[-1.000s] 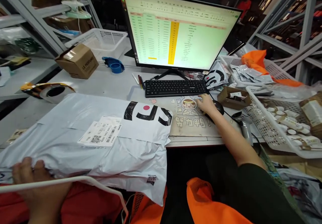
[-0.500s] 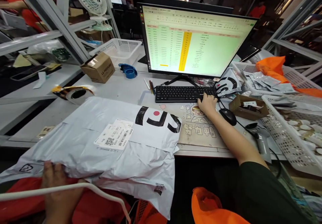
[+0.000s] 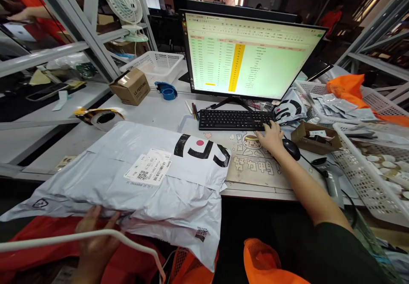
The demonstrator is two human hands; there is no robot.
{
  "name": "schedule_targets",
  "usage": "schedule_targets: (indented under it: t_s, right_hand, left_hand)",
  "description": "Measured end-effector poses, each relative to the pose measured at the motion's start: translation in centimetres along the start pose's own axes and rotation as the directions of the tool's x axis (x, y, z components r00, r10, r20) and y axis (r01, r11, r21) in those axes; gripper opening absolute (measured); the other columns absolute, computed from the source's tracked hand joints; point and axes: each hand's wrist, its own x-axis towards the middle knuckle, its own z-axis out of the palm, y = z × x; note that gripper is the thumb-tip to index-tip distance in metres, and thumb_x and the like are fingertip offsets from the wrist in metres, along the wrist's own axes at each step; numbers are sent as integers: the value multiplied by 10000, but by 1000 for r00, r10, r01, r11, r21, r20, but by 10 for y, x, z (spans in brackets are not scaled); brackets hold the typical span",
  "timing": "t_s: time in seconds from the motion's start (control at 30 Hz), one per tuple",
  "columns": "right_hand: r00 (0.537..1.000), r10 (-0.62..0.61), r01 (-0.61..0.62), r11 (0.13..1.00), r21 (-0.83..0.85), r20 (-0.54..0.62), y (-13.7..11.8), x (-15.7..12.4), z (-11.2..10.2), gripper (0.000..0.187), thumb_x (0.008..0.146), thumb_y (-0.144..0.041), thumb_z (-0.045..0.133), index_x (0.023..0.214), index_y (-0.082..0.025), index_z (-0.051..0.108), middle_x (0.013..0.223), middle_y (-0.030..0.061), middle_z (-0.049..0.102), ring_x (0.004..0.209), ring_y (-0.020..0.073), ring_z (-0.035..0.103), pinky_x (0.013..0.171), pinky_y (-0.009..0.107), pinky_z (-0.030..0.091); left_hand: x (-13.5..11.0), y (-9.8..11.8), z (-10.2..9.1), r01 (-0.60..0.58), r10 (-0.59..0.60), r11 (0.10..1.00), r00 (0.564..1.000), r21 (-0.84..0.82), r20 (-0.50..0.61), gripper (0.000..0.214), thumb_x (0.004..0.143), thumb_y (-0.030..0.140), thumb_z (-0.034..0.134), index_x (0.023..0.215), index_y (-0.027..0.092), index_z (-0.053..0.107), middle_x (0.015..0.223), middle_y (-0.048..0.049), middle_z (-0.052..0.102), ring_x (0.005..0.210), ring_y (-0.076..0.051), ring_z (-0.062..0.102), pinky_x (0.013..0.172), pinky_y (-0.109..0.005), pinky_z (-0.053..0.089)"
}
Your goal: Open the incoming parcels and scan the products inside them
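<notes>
A large white mailer bag [image 3: 134, 182] with a shipping label [image 3: 148, 169] lies on the desk and hangs over its front edge. My left hand [image 3: 96, 237] is at the bag's near edge with fingers spread, partly behind a white bar [image 3: 64, 237]. My right hand [image 3: 271, 137] rests on the right end of the black keyboard [image 3: 234, 120], fingers spread on the keys, just left of the black mouse [image 3: 291, 149]. The monitor [image 3: 249, 56] shows a spreadsheet with a yellow column.
A cardboard box [image 3: 130, 86], a tape roll [image 3: 102, 118], a blue tape dispenser [image 3: 166, 91] and a white basket [image 3: 153, 64] stand at the left back. White baskets of small packets [image 3: 367, 160] and a barcode scanner [image 3: 329, 175] fill the right side. Orange fabric [image 3: 268, 262] lies below.
My left hand has slid to the right along the bag's near edge. My right hand has moved from the mouse to the keyboard's right end. The view has tilted up.
</notes>
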Motion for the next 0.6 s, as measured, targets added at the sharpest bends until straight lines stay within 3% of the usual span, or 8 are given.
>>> schedule_targets:
  t_s: [0.07, 0.13, 0.2, 0.27, 0.37, 0.5, 0.6]
  right_hand:
    - [996, -18, 16, 1000, 20, 87, 19, -35, -12, 545, 990, -508, 467, 1342, -140, 659, 1479, 190, 566, 1386, 358, 450, 1134, 529, 341]
    - [987, -13, 8, 1000, 28, 158, 40, -77, -20, 522, 993, -518, 441, 1258, -151, 701, 1344, 168, 663, 1280, 339, 553, 1087, 485, 409]
    - [991, 21, -21, 1000, -3, 136, 59, -118, -22, 565, 991, -538, 429, 1291, -130, 679, 1331, 185, 666, 1250, 348, 582, 1058, 479, 442]
    - [994, 60, -56, 997, -52, 96, 73, -150, -20, 625, 993, -550, 409, 1373, -101, 622, 1377, 216, 634, 1263, 380, 580, 1043, 526, 456]
    - [993, 116, -113, 990, -80, 33, 84, -173, -11, 669, 997, -548, 383, 1439, -83, 571, 1410, 246, 602, 1262, 430, 580, 1003, 603, 470]
    - [987, 151, -152, 988, -22, -59, 89, -172, 4, 683, 980, -542, 397, 1397, -49, 621, 1243, 289, 647, 1165, 470, 618, 925, 601, 496]
    - [988, 99, -94, 995, 43, -121, 96, -169, 13, 706, 954, -520, 431, 1382, 5, 627, 1167, 312, 643, 1126, 471, 620, 914, 565, 496]
  left_hand:
    - [7, 5, -2, -2, 8, 998, 993, 56, -118, 1157, 456, 245, 736, 1474, 676, 394, 1644, 172, 298, 1232, -586, 611, 836, -709, 552]
    - [19, 9, -6, -7, 23, 996, 984, 91, -177, 1006, 569, 258, 749, 1424, 702, 458, 1558, 165, 462, 1094, -515, 715, 783, -667, 590]
    - [32, 13, -11, -10, 38, 994, 966, 110, -254, 840, 678, 244, 740, 1364, 689, 550, 1424, 137, 628, 1045, -446, 753, 795, -638, 608]
    - [45, 15, -15, -27, 58, 994, 954, 109, -293, 588, 744, 231, 740, 1229, 561, 698, 1290, 85, 739, 1082, -392, 754, 867, -610, 611]
    - [53, 8, -17, -28, 42, 995, 987, 94, -155, 204, 802, 315, 756, 1004, 322, 734, 1237, -11, 765, 1206, -356, 706, 995, -577, 572]
    - [33, -19, -13, 3, 4, 993, 998, 116, -61, 510, 766, 580, 793, 1140, 249, 691, 1369, -167, 667, 1351, -401, 588, 1115, -610, 449]
    - [12, -30, -6, -5, -1, 994, 998, 113, 60, 570, 714, 625, 826, 1116, 238, 710, 1391, -217, 631, 1407, -430, 522, 1130, -611, 402]
